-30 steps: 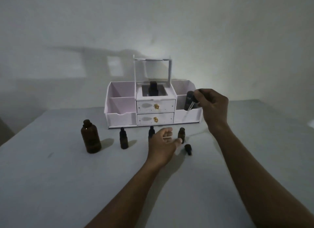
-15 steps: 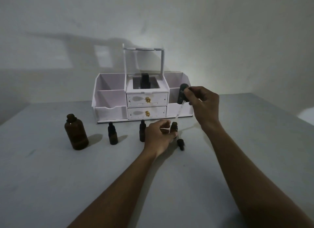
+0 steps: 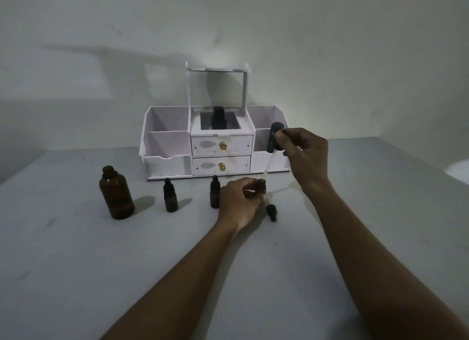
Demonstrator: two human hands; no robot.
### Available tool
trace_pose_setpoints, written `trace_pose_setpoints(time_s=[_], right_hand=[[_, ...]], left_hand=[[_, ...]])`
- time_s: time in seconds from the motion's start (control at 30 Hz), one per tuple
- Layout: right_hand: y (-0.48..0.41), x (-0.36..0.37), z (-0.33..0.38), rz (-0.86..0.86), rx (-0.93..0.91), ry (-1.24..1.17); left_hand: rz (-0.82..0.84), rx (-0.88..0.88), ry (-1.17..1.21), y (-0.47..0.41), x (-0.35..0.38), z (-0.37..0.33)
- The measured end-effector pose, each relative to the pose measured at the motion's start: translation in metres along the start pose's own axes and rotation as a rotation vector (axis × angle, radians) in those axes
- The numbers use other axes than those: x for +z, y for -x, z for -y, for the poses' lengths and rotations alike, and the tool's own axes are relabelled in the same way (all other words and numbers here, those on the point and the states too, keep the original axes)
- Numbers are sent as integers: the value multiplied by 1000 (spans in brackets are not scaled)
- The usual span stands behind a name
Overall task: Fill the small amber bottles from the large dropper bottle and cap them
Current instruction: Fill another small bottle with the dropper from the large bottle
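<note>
Left hand (image 3: 237, 204) now closed around small uncapped amber glass bottle (image 3: 262, 186), centre-right of grey worktop (image 3: 76, 263) | right hand (image 3: 303, 152) pinching black-bulbed glass dropper (image 3: 273, 146), tip lowered to bottle mouth | loose black cap (image 3: 271, 211) just right, unmoved.

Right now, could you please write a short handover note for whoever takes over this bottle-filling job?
Left hand steadies the open small bottle on the table.
Right hand holds the dropper, pipette tip at that bottle's mouth.
Its loose cap lies just to the right.
Two capped small bottles stand left of it; their fill cannot be judged.
Large bottle stands open, far left.
Left: finish filling, cap, return the dropper.
</note>
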State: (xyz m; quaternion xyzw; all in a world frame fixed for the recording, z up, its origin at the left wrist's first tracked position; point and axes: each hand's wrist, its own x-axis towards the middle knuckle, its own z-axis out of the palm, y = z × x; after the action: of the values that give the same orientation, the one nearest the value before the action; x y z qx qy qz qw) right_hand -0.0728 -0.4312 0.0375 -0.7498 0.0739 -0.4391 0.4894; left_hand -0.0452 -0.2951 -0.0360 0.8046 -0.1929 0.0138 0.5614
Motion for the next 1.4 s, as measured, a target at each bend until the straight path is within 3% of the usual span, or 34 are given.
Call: trace_pose_setpoints(time_s=[0.87,1.03,1.2,1.4], right_hand=[[6,5,-1,-7,-97,97],[7,-1,14,-45,-129,10],[9,1,41,-54,-154,-70],[21,36,78,77,-186,-208]], left_hand=[[20,-4,-31,-2,0,4],[53,-32,-18,3,-4,1],[171,-86,5,21,-33,-9],[252,-58,-19,59,-118,-1]])
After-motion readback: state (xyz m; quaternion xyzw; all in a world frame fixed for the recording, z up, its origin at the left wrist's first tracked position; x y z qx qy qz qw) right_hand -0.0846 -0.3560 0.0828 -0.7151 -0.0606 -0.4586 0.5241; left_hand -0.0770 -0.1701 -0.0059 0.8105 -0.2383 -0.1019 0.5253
